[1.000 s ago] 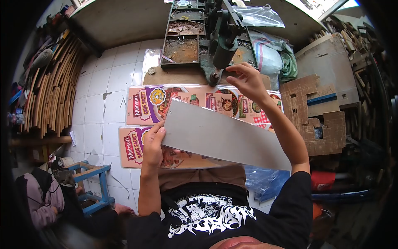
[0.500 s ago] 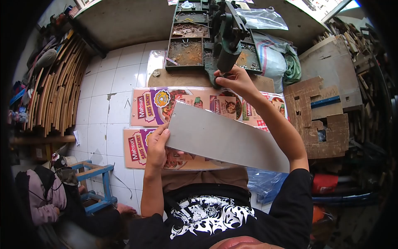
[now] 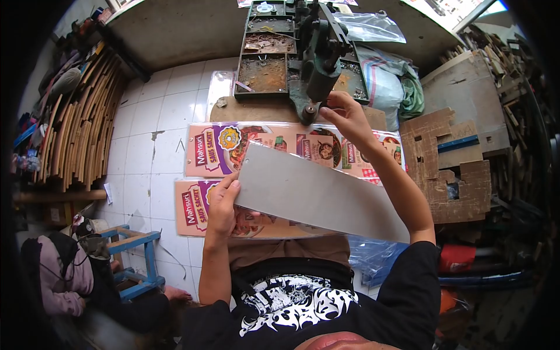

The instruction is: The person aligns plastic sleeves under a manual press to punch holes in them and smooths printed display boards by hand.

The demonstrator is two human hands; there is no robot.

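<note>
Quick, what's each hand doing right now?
Left hand: closed on the near-left edge of the grey panel.
Right hand: fingers curled beside the press; whether it holds anything cannot be told.

Bright light enters through the blown-out opening (image 3: 441, 10) at upper right, and a sheen lies on the white floor tiles (image 3: 133, 154). Glare streaks the clear plastic bag (image 3: 370, 27). The grey sheet (image 3: 315, 192) at centre is crisp. Fisheye distortion bows the stacked boards (image 3: 79, 122); the side edges fall into black, the lower left corner blurred.
</note>
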